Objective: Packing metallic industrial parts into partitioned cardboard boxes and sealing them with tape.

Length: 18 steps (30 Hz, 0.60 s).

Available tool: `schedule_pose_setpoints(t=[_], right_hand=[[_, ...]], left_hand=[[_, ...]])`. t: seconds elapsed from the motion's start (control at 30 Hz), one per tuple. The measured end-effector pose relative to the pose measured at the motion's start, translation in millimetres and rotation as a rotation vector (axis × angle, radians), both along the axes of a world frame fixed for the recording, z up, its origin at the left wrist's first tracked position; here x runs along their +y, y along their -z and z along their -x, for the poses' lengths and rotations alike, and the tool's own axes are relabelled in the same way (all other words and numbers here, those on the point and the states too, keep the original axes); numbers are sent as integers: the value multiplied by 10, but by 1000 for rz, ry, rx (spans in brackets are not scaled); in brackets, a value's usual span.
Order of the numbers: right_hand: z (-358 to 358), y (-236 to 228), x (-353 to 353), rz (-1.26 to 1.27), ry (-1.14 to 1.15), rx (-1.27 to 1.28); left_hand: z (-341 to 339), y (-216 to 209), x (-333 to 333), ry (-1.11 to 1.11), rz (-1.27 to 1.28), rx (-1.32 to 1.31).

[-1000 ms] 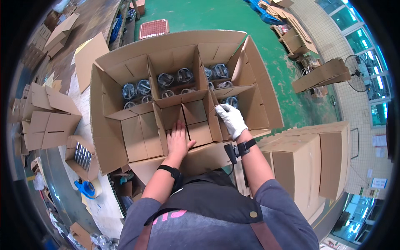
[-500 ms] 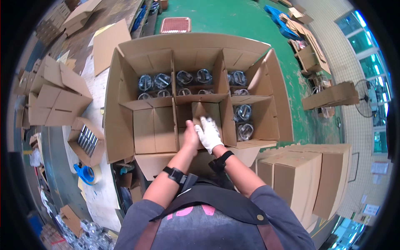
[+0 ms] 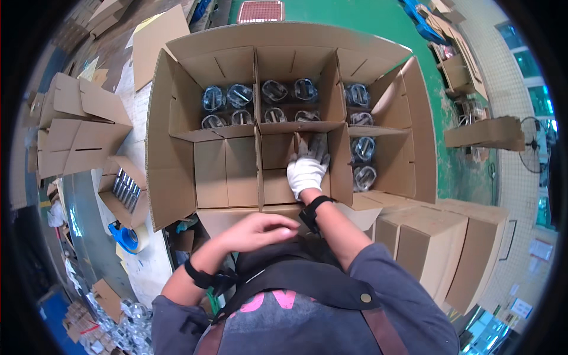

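Note:
A large cardboard box (image 3: 155,142) stands before me, split into compartments by cardboard dividers (image 3: 258,160). My right hand (image 3: 309,168), in a white glove with grey fingertips, reaches into the near middle compartment. Its fingers are stretched out against a brown cardboard piece (image 3: 300,144). My bare left hand (image 3: 260,231) is outside, by the box's near edge, fingers extended and holding nothing. Clear-wrapped metal parts (image 3: 239,94) stand in the far compartments. More wrapped parts (image 3: 364,177) sit in the near right one. The near left compartment (image 3: 226,171) shows only bare cardboard.
On the left worktable stand a small open carton (image 3: 142,219) of metal tubes and a blue tape dispenser (image 3: 125,238). Folded cardboard (image 3: 89,145) lies behind them. Large cartons (image 3: 429,242) stand at the near right. A red crate (image 3: 260,12) rests on the green floor.
My left hand has drawn back out of the near middle compartment toward my body. My right hand has reached farther in. The whole view has shifted a little.

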State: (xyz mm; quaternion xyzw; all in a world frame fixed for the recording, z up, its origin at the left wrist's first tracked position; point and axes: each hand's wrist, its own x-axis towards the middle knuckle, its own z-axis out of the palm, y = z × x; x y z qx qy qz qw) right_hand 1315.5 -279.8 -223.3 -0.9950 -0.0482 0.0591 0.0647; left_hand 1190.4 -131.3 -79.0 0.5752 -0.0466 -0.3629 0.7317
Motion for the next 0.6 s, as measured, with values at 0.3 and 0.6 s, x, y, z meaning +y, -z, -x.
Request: schedule_pose_setpoints(t=[0.3, 0.6], right_hand=[[57, 74, -34, 41, -73, 1], [408, -46, -205, 30, -167, 66]], left_hand=[[-164, 903, 202, -905, -491, -136], [-354, 1058, -175, -1012, -317, -11]])
